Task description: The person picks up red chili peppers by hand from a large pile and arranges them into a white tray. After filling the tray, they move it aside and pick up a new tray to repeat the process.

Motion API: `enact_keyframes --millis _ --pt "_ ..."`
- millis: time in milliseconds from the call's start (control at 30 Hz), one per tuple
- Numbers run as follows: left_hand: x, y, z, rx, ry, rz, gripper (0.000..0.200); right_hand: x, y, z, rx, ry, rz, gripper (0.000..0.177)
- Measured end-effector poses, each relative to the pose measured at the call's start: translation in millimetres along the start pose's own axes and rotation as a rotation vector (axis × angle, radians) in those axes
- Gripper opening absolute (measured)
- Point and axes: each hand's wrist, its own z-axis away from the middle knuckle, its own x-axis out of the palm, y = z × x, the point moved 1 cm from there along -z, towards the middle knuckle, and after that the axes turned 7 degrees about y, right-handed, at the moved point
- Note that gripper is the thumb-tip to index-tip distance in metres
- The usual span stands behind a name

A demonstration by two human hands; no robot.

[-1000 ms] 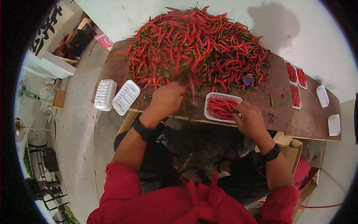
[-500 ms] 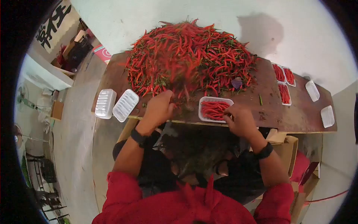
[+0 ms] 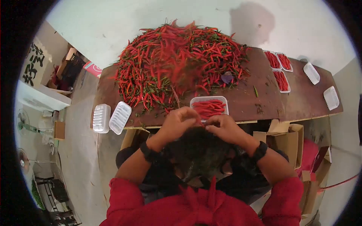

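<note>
My left hand (image 3: 177, 123) is closed, its fingertips pinching a red chili pepper (image 3: 199, 122) that shows only in part. Thumb and fingers pressed together, my right hand (image 3: 225, 128) meets the other end of that chili. Both hands are in front of the table edge, just below a white plastic tray (image 3: 227, 106) holding several red chilies (image 3: 208, 108). Beyond the tray rises a large heap of red chilies with green stems (image 3: 151, 64); part of its middle is smeared.
Stacked upturned white trays (image 3: 102, 118) and another tray (image 3: 120, 117) lie at the table's left. Three filled trays (image 3: 281, 80) stand to the right, past a green chili (image 3: 255, 91). Farther right are two more white trays (image 3: 312, 73). Cardboard boxes (image 3: 288, 141) sit under the table.
My left hand has moved right and down from the heap's edge. My right hand has left the tray and come left and down to meet it, with a chili between them. The view has shifted.
</note>
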Motion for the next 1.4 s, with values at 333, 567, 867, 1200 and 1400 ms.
enact_keyframes --millis 333,567,867,1200,1400 --pt "13 5 5 0.096 -0.115 -0.397 0.019 2 5 3 0.064 -0.116 0.102 0.019" --pt "22 -19 8 0.444 -0.113 -0.673 0.019 2 -1 4 0.089 -0.089 0.194 0.018" --pt "18 -2 1 0.154 0.054 -0.289 0.015 3 16 -1 0.1 0.015 -0.077 0.026" --pt "24 1 -4 0.232 0.069 -0.29 0.014 -11 2 -5 0.156 -0.012 -0.008 0.02" --pt "20 3 -12 0.359 0.249 -0.455 0.018 -32 -1 -12 -0.051 0.292 0.553 0.015"
